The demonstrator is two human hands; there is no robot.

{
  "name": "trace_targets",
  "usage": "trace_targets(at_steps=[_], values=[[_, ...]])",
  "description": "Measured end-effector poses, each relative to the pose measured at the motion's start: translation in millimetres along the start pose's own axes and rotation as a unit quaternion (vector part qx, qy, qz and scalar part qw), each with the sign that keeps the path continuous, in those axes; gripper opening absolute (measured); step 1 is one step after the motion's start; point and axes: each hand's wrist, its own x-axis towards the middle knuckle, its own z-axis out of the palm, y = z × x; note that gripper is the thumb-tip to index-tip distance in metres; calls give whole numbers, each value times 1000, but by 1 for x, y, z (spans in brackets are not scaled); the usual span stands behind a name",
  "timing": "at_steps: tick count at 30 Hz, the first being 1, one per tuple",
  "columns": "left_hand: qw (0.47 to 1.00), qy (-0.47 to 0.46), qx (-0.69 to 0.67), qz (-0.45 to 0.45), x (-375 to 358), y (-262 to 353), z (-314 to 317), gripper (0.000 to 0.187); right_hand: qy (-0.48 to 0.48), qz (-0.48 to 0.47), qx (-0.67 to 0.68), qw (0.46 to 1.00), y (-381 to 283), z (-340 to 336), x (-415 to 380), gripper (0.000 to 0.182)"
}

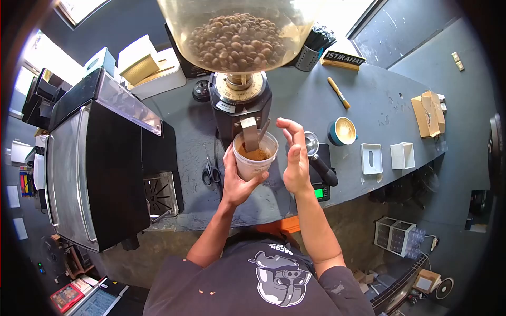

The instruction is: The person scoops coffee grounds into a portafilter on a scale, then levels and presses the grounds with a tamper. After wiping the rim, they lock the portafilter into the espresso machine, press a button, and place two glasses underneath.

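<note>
My left hand (240, 184) is wrapped round a white plastic cup (252, 167) with brown ground coffee (255, 154) in it. The cup's mouth sits under the metal spout (250, 131) of a coffee grinder (240, 100). Above, the clear hopper (182, 31) holds roasted coffee beans (237, 42). My right hand (297, 163) is raised just right of the cup, its fingers apart and nothing in them. Beside it a portafilter (322, 171) lies on a black scale (320, 195) with a lit green display; my hand partly hides both.
Scissors (211, 174) lie left of the cup. An espresso machine (100, 174) fills the left side. To the right are a cup of latte (343, 131), a wooden-handled brush (338, 93), white trays (371, 159), a paper bag (428, 114) and a sign (343, 59).
</note>
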Motion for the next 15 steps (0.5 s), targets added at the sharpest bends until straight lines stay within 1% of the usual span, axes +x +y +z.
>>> trace_targets(at_steps=[3,4,7,8,11,12,15], values=[[1000,-3,-10,-6,0,-1,-1,103,-127,38,3,991,-9,8,-4,90],[1000,-5,-12,-9,1,-1,-1,103,-129,17,-31,991,-5,1,-1,89],[1000,-6,3,-13,0,4,-2,102,14,-10,-15,1000,-9,2,2,89],[1000,-4,-1,-12,-1,3,-2,101,-75,-10,19,997,-8,3,1,88],[1000,-2,1,-7,0,3,-2,100,-54,-5,40,998,-4,6,-3,86],[1000,1,6,-7,1,6,-2,100,3,1,20,1000,-4,6,-5,88],[1000,0,6,-5,0,5,-2,100,-113,17,10,993,-3,6,-9,91]])
